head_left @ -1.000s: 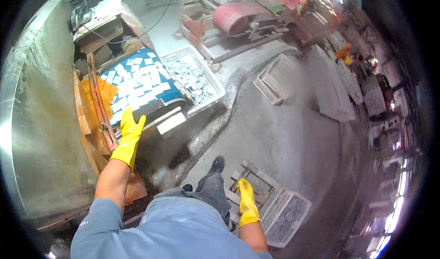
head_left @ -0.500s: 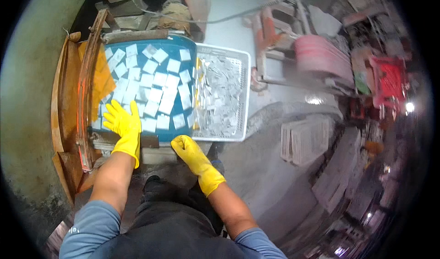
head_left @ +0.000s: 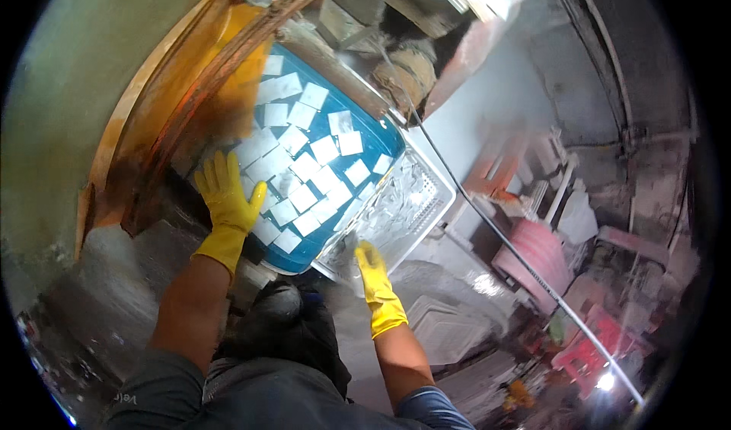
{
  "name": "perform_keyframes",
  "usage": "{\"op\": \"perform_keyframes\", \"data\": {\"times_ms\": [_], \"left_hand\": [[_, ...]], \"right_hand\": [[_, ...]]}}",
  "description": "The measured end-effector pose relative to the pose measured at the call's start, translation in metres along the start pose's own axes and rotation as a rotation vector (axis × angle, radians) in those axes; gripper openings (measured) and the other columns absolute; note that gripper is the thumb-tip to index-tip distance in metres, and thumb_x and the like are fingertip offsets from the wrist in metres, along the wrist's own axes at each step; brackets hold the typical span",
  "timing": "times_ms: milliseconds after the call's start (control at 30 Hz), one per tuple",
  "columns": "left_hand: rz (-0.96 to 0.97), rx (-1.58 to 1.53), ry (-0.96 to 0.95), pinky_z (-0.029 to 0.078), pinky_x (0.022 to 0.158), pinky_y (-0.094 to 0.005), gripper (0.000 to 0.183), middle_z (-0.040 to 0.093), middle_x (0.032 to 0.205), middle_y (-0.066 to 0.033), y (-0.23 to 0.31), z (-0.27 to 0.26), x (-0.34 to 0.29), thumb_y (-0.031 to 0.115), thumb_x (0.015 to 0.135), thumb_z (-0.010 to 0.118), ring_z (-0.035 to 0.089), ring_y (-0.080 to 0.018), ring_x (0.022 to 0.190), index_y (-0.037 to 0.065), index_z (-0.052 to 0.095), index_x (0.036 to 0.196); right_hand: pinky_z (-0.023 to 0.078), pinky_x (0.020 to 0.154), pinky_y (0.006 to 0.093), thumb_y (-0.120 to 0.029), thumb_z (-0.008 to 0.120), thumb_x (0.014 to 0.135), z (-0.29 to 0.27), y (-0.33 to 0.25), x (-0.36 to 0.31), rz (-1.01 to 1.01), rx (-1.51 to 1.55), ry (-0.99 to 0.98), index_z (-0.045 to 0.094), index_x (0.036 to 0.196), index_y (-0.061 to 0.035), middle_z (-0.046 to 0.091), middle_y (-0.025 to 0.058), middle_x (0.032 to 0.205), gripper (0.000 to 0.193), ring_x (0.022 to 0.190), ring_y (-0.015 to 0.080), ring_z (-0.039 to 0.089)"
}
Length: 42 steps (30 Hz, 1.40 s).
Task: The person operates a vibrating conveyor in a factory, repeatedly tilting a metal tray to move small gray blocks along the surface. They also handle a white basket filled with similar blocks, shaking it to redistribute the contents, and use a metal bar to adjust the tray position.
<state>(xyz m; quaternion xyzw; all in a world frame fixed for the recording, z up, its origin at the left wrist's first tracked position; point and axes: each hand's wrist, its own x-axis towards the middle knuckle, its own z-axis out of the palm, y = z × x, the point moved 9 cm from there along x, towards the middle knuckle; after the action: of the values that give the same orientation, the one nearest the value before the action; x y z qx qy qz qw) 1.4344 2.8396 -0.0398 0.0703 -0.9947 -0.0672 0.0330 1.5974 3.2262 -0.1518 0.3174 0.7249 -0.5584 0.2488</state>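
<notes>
Many small white square tiles (head_left: 302, 198) lie scattered over a teal belt-like surface (head_left: 365, 121). My left hand (head_left: 228, 194), in a yellow rubber glove, has its fingers spread at the near left side of the tiles. Beside the near corner of a white plastic basket (head_left: 442, 191) is my right hand (head_left: 371, 266), also yellow-gloved, with its fingers closed together. A blurred grey shape touches its fingertips, and I cannot make out whether it is held. Thin pale pieces (head_left: 396, 194) fill the basket, which adjoins the right end of the teal surface.
A rusty orange-brown frame bar (head_left: 205, 87) and a yellow sheet (head_left: 244, 49) flank the tiles on the left. A grey cable (head_left: 487, 224) crosses the view. Pink stacked tubs (head_left: 533, 262), a red crate (head_left: 601, 346) and a pale crate (head_left: 442, 331) stand to the right.
The whole view has turned clockwise. My right hand has moved from the near edge of the teal surface to the basket's near corner. My left hand stays spread by the tiles.
</notes>
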Motion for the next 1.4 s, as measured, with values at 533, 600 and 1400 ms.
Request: {"op": "perform_keyframes", "data": {"times_ms": [533,600,1400], "left_hand": [[-0.008,-0.261,0.152,0.026,0.123,-0.061,0.079,0.052,0.15,-0.0255,-0.022,-0.027,-0.002,0.046,0.083,0.08,0.045,-0.048,0.141,0.003,0.057,0.145],[-0.037,-0.277,0.167,0.027,0.123,-0.06,0.08,0.053,0.149,-0.0249,-0.028,-0.028,-0.003,0.045,0.081,0.081,0.046,-0.0465,0.141,0.003,0.057,0.144],[-0.591,-0.197,-0.01,0.026,0.122,-0.0554,0.079,0.051,0.154,-0.0202,-0.111,-0.009,0.042,0.053,0.085,0.076,0.04,-0.0407,0.147,0.005,0.058,0.145]], "right_hand": [[0.036,0.119,0.055,-0.037,0.07,0.096,0.216,-0.412,0.091,-1.568,-0.956,-0.105,0.058,0.146,-0.007,0.056,0.0257,0.148,0.059,0.137,0.0461,0.051],[0.037,0.117,0.0554,-0.037,0.072,0.095,0.246,-0.416,0.112,-1.675,-1.004,-0.142,0.059,0.144,-0.008,0.058,0.0248,0.144,0.059,0.133,0.0456,0.053],[0.033,0.122,0.0505,-0.042,0.074,0.092,0.28,-0.409,0.124,-1.779,-1.066,-0.363,0.057,0.149,-0.01,0.052,0.0234,0.153,0.067,0.144,0.0428,0.046]]}}
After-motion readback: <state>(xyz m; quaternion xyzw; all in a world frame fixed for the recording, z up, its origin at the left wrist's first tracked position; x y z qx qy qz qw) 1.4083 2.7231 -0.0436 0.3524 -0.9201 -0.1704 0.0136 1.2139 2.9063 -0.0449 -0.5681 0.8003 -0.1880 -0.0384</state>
